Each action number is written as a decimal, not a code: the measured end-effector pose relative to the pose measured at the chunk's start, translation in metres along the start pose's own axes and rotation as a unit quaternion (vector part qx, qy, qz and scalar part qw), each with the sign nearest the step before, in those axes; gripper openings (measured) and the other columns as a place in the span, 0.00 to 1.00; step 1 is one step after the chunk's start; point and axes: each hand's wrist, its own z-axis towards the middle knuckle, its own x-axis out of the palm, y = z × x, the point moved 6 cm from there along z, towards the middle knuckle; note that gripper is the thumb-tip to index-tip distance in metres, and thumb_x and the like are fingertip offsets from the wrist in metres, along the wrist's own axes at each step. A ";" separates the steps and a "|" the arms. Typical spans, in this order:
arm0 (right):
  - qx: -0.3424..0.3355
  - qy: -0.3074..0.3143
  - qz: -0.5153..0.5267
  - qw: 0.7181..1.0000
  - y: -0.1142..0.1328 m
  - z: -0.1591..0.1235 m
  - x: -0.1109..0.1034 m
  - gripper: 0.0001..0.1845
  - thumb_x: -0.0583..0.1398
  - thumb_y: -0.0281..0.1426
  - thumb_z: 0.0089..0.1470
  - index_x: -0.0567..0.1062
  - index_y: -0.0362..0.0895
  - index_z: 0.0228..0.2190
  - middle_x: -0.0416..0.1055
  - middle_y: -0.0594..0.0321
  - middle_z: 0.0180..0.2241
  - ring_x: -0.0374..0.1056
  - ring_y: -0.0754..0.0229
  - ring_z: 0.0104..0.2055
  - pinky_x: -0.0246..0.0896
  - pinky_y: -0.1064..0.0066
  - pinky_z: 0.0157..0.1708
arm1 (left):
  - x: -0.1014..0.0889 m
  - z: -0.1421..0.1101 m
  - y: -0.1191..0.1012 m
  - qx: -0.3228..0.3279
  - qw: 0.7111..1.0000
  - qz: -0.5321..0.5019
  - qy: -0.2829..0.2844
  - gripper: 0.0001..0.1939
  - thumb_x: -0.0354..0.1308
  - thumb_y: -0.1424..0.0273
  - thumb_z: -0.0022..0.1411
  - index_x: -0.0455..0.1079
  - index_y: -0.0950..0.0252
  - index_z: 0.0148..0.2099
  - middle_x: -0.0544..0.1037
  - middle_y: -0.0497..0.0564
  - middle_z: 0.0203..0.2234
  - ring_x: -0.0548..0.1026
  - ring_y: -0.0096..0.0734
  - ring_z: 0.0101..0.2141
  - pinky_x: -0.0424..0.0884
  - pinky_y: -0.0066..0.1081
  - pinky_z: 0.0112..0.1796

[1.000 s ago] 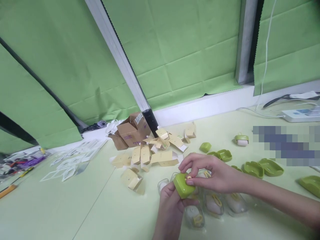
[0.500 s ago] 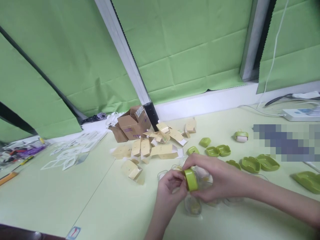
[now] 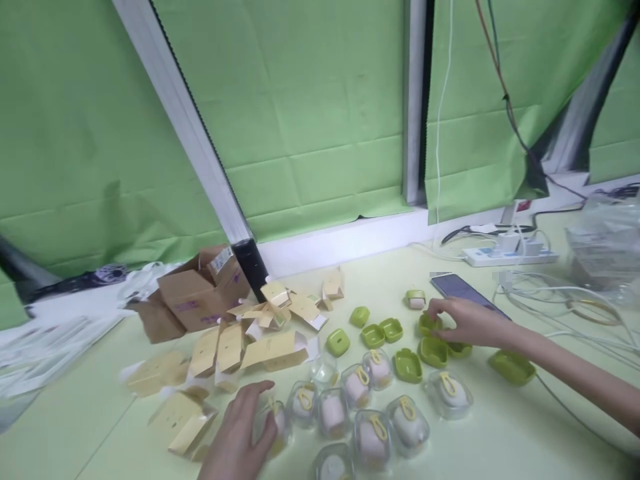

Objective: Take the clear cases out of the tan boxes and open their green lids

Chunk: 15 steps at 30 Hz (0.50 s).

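My right hand (image 3: pixel 463 320) pinches a small green plastic cup (image 3: pixel 429 324) at the edge of a group of green flower-shaped dishes (image 3: pixel 434 352). My left hand (image 3: pixel 243 430) is low in the view, its thumb and index finger apart beside a clear case (image 3: pixel 281 427) with a pale item inside. Whether it touches that case I cannot tell. Several similar clear cases, some with yellow loops, stand between my hands; one is a rounded clear case (image 3: pixel 371 439). An apparently empty clear shell (image 3: pixel 324 371) lies behind them.
Yellow cartons (image 3: pixel 273 352) lie in a heap at left, before a brown cardboard box (image 3: pixel 200 293). A phone (image 3: pixel 467 293), a power strip (image 3: pixel 510 256) and loose white cables (image 3: pixel 555 303) are beyond my right hand. A green dish (image 3: pixel 513 367) is under my right forearm.
My hands have come apart. The right one has carried the green piece they held together to the green dishes; the left now hovers by the clear cases. The view has swung right.
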 end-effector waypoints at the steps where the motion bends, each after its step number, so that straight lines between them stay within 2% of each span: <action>1: 0.003 0.005 0.006 1.000 -0.001 0.001 0.002 0.10 0.59 0.40 0.47 0.73 0.48 0.31 0.75 0.61 0.33 0.71 0.53 0.35 0.62 0.67 0.33 | 0.003 0.000 0.002 0.005 1.000 -0.010 0.004 0.15 0.52 0.63 0.56 0.70 0.59 0.45 0.76 0.53 0.41 0.75 0.43 0.44 0.72 0.43 0.45; 3: 0.013 0.005 0.009 1.000 -0.005 0.008 0.002 0.13 0.57 0.43 0.50 0.74 0.48 0.31 0.75 0.61 0.35 0.72 0.54 0.36 0.63 0.69 0.33 | 0.007 0.001 0.003 0.012 0.999 -0.029 0.029 0.14 0.51 0.62 0.58 0.71 0.58 0.44 0.75 0.52 0.42 0.74 0.41 0.45 0.71 0.41 0.46; 5: 0.041 -0.017 0.006 0.999 -0.013 0.023 0.000 0.17 0.54 0.45 0.53 0.73 0.47 0.36 0.74 0.56 0.40 0.72 0.52 0.38 0.63 0.67 0.35 | 0.005 0.002 -0.003 0.007 0.999 -0.043 0.030 0.13 0.52 0.60 0.57 0.73 0.57 0.41 0.76 0.53 0.42 0.74 0.42 0.45 0.71 0.42 0.47; 7: 0.078 -0.039 -0.004 0.996 -0.024 0.041 0.000 0.23 0.53 0.46 0.53 0.69 0.43 0.44 0.72 0.49 0.42 0.72 0.48 0.38 0.62 0.63 0.34 | -0.005 0.003 -0.015 -0.004 0.998 -0.068 -0.012 0.14 0.55 0.59 0.54 0.74 0.58 0.39 0.76 0.53 0.42 0.73 0.45 0.46 0.69 0.45 0.48; 9: 0.095 -0.037 -0.006 0.995 -0.029 0.058 0.003 0.25 0.58 0.45 0.48 0.69 0.41 0.43 0.73 0.47 0.37 0.72 0.46 0.35 0.61 0.62 0.31 | -0.015 0.001 -0.032 -0.029 0.990 -0.121 -0.066 0.14 0.57 0.57 0.53 0.74 0.58 0.39 0.76 0.53 0.41 0.73 0.45 0.44 0.69 0.44 0.46; 10: 0.091 -0.032 -0.004 0.995 -0.028 0.066 0.005 0.23 0.60 0.44 0.46 0.69 0.42 0.40 0.73 0.49 0.34 0.72 0.46 0.33 0.60 0.62 0.30 | -0.016 -0.001 -0.042 -0.051 0.983 -0.162 -0.072 0.16 0.57 0.56 0.53 0.73 0.59 0.40 0.76 0.54 0.40 0.73 0.43 0.42 0.70 0.41 0.43; 12: 0.065 -0.027 0.010 0.997 -0.015 0.076 0.008 0.17 0.62 0.39 0.44 0.69 0.43 0.35 0.73 0.54 0.30 0.71 0.49 0.32 0.60 0.64 0.30 | -0.011 -0.005 -0.061 -0.112 0.946 -0.293 -0.080 0.19 0.56 0.53 0.54 0.71 0.61 0.41 0.77 0.53 0.33 0.73 0.37 0.34 0.70 0.33 0.34; 15: 0.002 -0.032 0.046 0.998 0.026 0.075 0.007 0.14 0.60 0.38 0.49 0.65 0.44 0.36 0.72 0.59 0.31 0.70 0.54 0.34 0.62 0.66 0.32 | 0.021 -0.008 -0.093 -0.171 0.856 -0.487 -0.006 0.28 0.55 0.48 0.54 0.66 0.66 0.46 0.75 0.50 0.24 0.68 0.28 0.22 0.62 0.26 0.23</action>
